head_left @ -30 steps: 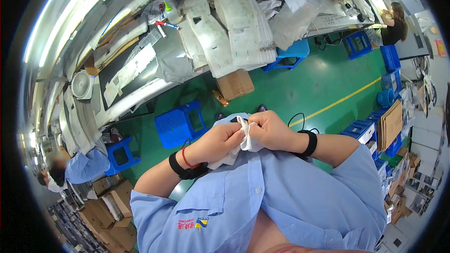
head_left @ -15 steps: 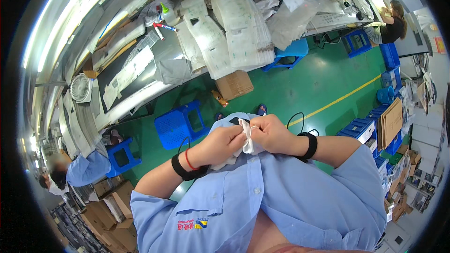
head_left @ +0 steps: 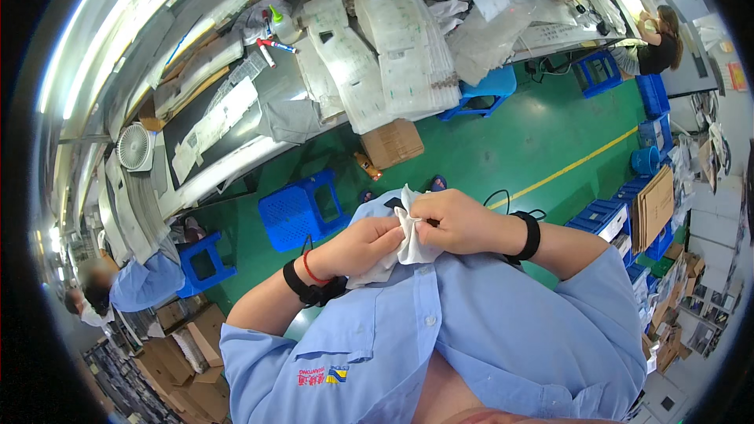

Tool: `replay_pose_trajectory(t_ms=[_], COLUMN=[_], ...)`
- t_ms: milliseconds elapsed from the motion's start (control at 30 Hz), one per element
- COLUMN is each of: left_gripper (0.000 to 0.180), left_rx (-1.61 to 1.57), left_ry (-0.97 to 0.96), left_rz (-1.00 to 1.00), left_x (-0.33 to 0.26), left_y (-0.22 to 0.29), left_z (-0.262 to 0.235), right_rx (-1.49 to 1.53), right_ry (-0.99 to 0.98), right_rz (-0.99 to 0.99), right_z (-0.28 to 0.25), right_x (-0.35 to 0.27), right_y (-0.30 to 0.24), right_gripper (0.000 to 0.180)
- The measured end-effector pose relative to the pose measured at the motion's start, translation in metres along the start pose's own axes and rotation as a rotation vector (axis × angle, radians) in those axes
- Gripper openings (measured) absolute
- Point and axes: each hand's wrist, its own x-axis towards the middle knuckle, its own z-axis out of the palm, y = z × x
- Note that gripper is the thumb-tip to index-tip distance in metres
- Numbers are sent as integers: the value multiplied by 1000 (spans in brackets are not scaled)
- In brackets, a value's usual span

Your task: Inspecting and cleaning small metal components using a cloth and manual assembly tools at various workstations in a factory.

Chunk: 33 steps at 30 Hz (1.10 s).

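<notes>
In front of my belly I hold a crumpled white cloth (head_left: 414, 246) between my two hands. My left hand (head_left: 363, 245) is closed on its left side, thumb toward the middle. My right hand (head_left: 451, 220) pinches the upper right part, with the fingers curled. A peak of the cloth sticks up between the hands, and a paler fold hangs under my left hand. The fingertips are partly hidden by the cloth. Both wrists wear black bands with thin cords.
Beyond my hands, a long workbench (head_left: 236, 159) carries stacks of translucent sheets (head_left: 408, 55), markers and a green-capped bottle (head_left: 281, 25). Blue stools (head_left: 294, 216) and a cardboard box (head_left: 393, 144) stand on the green floor. Blue bins (head_left: 601, 216) are at the right. Two people sit at far left and far right.
My right hand has shifted slightly and turned, its grip on the cloth changing. More of the white cloth now shows between my hands, with its peak higher. My left hand has moved slightly left.
</notes>
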Motion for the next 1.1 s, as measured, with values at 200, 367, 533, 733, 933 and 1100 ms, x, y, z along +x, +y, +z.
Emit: replay_pose_trajectory(t_ms=[200,367,533,733,933,1100], left_gripper=[33,33,32,30,27,27], left_rx=[58,39,12,83,204,75], left_ry=[-46,-49,-36,-9,-13,-9], left_rz=[-20,22,-14,3,35,-23], left_x=[-1,-3,-3,-4,0,1], left_y=[-9,-9,-6,-3,0,-13], left_z=[1,1,1,3,5,6], right_rx=[77,141,138,155,153,321], right_ry=[-50,-19,-38,-28,-165,-4], right_rz=[7,49,115,61,82,198], right_z=[-1,-4,-6,-4,-3,8], right_x=[-3,-4,-1,2,1,-3], right_y=[-3,-6,-10,-6,-2,-3], right_gripper=[15,20,19,13,13,14])
